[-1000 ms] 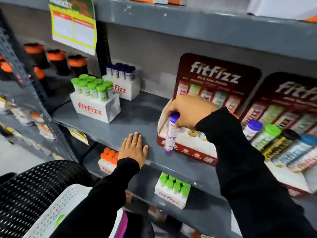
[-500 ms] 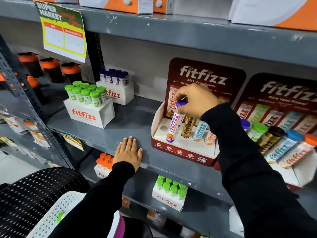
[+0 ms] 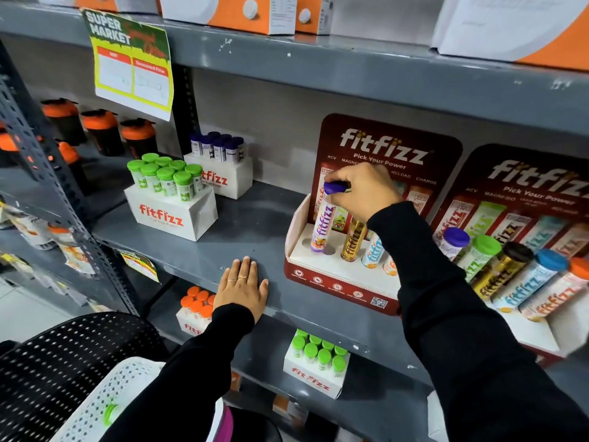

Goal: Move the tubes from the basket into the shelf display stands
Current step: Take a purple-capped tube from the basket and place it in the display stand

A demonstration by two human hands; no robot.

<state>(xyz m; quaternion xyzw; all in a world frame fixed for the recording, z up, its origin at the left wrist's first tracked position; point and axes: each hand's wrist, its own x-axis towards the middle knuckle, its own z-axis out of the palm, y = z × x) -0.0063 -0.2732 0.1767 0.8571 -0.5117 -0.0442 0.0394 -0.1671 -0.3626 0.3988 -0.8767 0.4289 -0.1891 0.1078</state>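
Note:
My right hand (image 3: 363, 193) grips the purple cap of a white purple-capped tube (image 3: 322, 224). The tube stands tilted with its base in a hole of the red-and-white display stand (image 3: 338, 282) on the grey shelf. A gold tube (image 3: 352, 242) and a light-blue tube (image 3: 372, 253) stand in the holes to its right; further tubes are hidden by my sleeve. An empty hole lies left of the purple tube. My left hand (image 3: 242, 288) rests flat on the shelf edge, fingers spread. The white perforated basket (image 3: 105, 397) sits at the bottom left, a green-capped tube (image 3: 110, 413) inside it.
A second display stand (image 3: 526, 333), filled with several tubes, stands at the right. White boxes of green-capped tubes (image 3: 169, 199) and purple-capped tubes (image 3: 220, 167) sit on the shelf's left. Boxes of orange and green tubes sit on the shelf below. A black perforated basket (image 3: 57, 362) is at bottom left.
My right hand carried the purple-capped tube from in front of the stand up over it and set its base into a hole. My left hand stayed flat on the shelf.

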